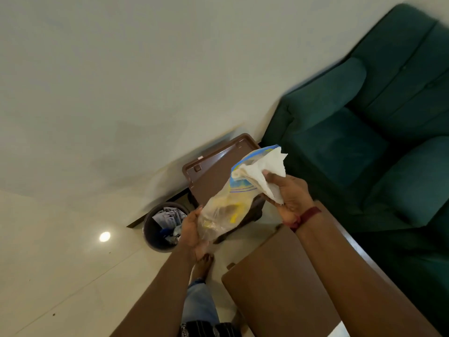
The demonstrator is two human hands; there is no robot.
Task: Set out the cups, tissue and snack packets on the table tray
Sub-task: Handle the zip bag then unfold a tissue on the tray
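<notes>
Now left hand (192, 231) grips a seemingly zip bag (224, 210), print unreadable; right hand (292, 199), tissue (266, 170).

Trash bin (160, 227) stuffed with paper sits just left of my left hand (192, 229), green sofa (364, 122) off past my right hand (291, 198), shiny tile floor (60, 263) underneath both.

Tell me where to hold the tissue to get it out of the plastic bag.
Pinch the tissue at the crumpled part sticking out of the plastic bag, coming from the upper right, where the right hand grips it. The left hand holds the bag's lower end, so pulling along its length should free it.
</notes>
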